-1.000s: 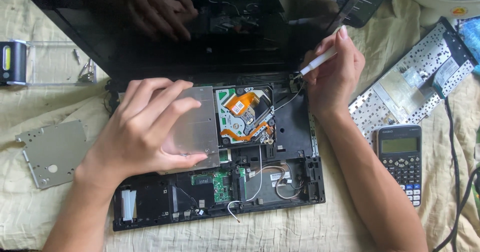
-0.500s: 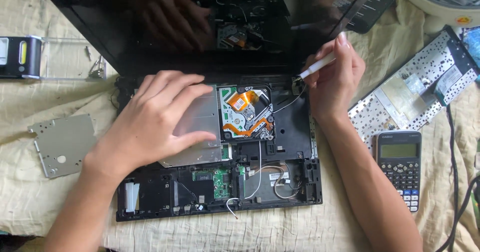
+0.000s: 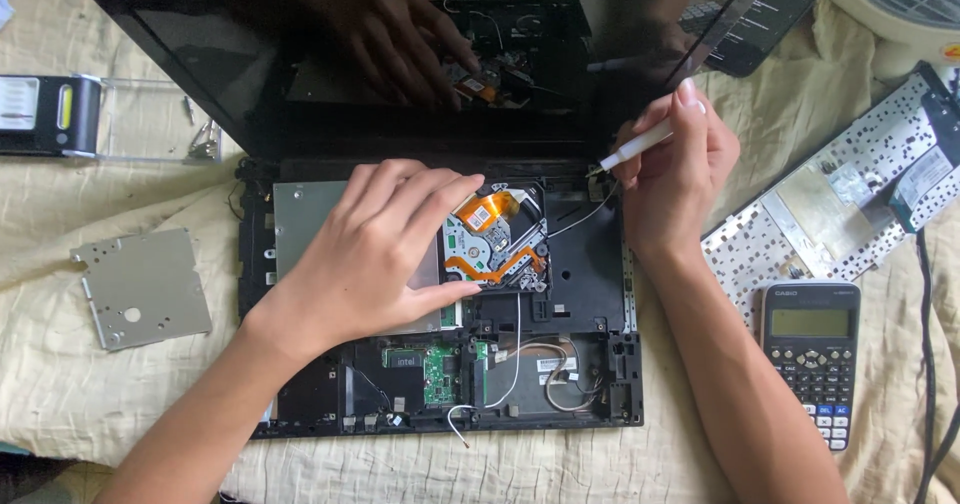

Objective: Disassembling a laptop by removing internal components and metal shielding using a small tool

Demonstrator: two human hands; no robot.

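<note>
- The opened laptop base point(image 3: 590, 294) is our biggest piece here, sitting flat on the cream cloth point(image 3: 60, 384) with its long axis running left to right and the dark screen point(image 3: 250, 54) tipped up at the far edge. It looks stiff but heavy-ish and full of delicate boards, so we'd only grab it by the outer frame.
- Our left hand point(image 3: 375, 259) lies spread, palm down, fingers mostly open, pressing on the silver optical drive point(image 3: 300, 214) in the upper left bay. The drive's long side runs left-right; it's thin sheet metal with its top off at the right end, so we reckon it's light and fragile. Hold the edges, stay off the orange ribbon point(image 3: 490, 264).
- Our right hand point(image 3: 675, 179) is curled in a pinch around a white slim tool point(image 3: 640, 146), tip pointing down-left at the hinge corner.
- Off to the sides: loose metal plate point(image 3: 140, 289), removed keyboard point(image 3: 830, 214), calculator point(image 3: 812, 354).
</note>
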